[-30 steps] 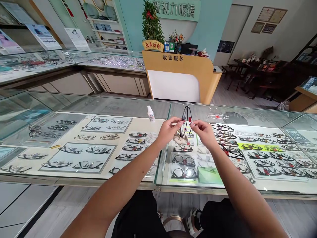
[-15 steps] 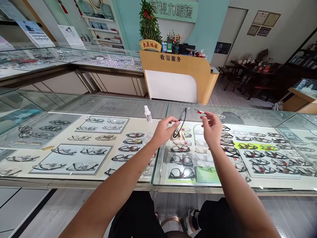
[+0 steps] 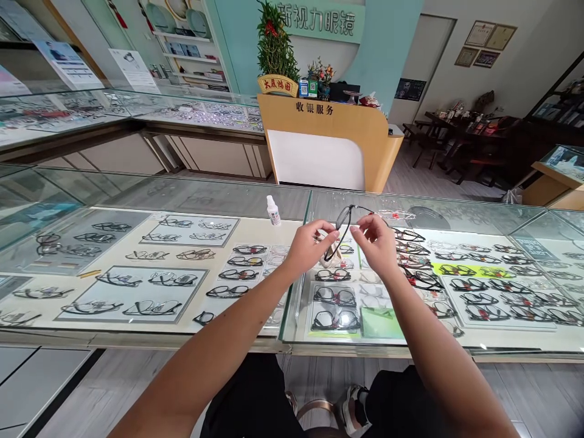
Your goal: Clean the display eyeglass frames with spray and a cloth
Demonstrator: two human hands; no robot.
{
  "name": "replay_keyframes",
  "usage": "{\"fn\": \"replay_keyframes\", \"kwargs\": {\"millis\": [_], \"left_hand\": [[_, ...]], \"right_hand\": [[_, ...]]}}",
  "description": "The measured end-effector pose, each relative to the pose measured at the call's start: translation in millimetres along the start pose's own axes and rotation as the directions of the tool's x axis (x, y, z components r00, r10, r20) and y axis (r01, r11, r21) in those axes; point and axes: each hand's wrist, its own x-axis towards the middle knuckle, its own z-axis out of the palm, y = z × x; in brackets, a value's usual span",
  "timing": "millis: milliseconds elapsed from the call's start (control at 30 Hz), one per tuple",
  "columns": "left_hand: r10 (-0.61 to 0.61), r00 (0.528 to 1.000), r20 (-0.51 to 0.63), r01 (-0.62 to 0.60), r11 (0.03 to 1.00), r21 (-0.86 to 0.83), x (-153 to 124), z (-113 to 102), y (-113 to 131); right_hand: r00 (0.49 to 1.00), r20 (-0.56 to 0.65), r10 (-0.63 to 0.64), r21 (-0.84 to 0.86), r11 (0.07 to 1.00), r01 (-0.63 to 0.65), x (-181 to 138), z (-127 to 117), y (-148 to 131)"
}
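Spectacles (image 3: 344, 217) up in both hands, high over the glass counter (image 3: 137, 339)!

And we see them nearly edge-on, tilted, the dark rim slanting down toward the left hand (image 3: 310, 246). That hand is closed in a pinch, thumb and forefinger on the rim; its other fingers fold away, so their exact hold is hard to make out. Over to the right hand (image 3: 376, 246): fingers bent, gripping the thin temple arm, whose far end disappears behind them. The second lens is mostly hidden by this angle, and any marking on the frame is too small to read.

Just below, a beige cloth (image 3: 332, 260) peeks out between the hands, partly covered by the frame and fingers, its full shape anyone's guess. Toward the counter's far edge, left of the seam between its two glass sections, stands a white bottle (image 3: 272, 213), upright, its label too fine to read.

Look down through the glass: rows of displayed frames (image 3: 336, 296) fill both sections, some blocked by the forearms, others cut off at the left and right picture borders. A green card (image 3: 382, 322) lies near the front edge, right of the seam, its right side meeting the right forearm. Beyond the far edge, a wooden reception desk (image 3: 383, 140) carries a leafy plant (image 3: 276, 55), its top cropped away.
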Motion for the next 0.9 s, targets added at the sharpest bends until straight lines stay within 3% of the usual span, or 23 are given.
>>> {"fn": "replay_keyframes", "kwargs": {"millis": [133,500,667,800,900], "left_hand": [[0.069,0.997,0.034,-0.071,0.996,0.045,-2.7,4.8,2.3],[0.082,0.997,0.015,-0.083,0.995,0.055,-2.9,6.6,1.7],[0.021,0.999,-0.028,-0.021,1.000,0.013,-1.6,4.9,-1.3],[-0.083,0.991,-0.109,0.073,0.993,-0.093,3.1,2.2,-11.9],[-0.161,0.978,-0.135,0.123,0.959,-0.255,8.4,0.0,-19.1]], "right_hand": [[0.990,0.120,0.068,-0.017,0.998,-0.067,-1.6,5.7,1.7],[0.990,0.096,0.102,-0.059,0.994,-0.097,0.7,4.8,4.0],[0.990,0.077,0.122,-0.034,0.992,-0.120,3.0,5.6,8.3],[0.972,0.055,0.230,0.153,0.960,-0.235,7.7,6.5,15.1],[0.910,0.110,0.400,0.394,0.823,-0.409,12.1,4.8,17.7]]}}
